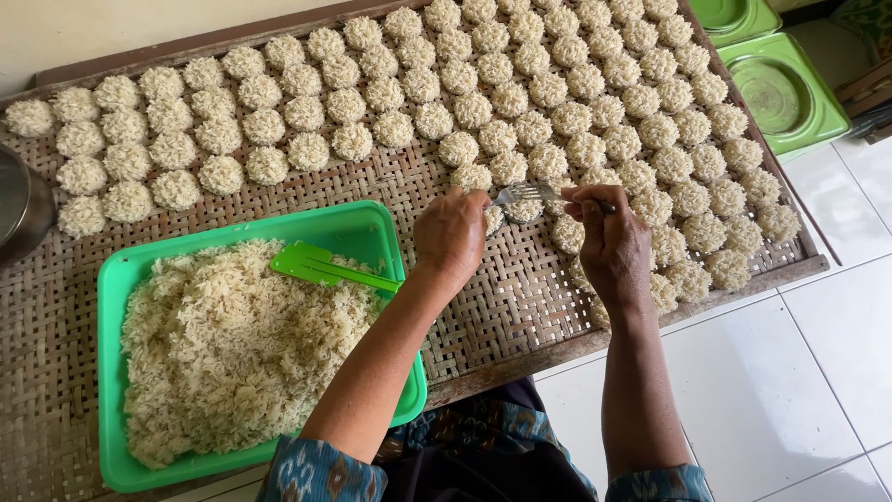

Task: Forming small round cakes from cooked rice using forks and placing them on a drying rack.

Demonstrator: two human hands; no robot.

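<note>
Your left hand (450,232) covers whatever sits under its fingers, so you cannot tell what it presses. Your right hand (609,244) hides most of the fork (522,192) handle and several rice cakes (665,290) beneath it. The metal pot (20,203) is cut off at the left edge, and the woven tray (492,307) and green lids (785,93) run out of frame.

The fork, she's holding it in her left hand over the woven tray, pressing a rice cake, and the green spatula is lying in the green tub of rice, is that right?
Not quite. The head view shows the fork held in the right hand, not the left. The left hand rests beside the rice cake on the woven tray. The green spatula does lie in the green tub of rice.
</note>
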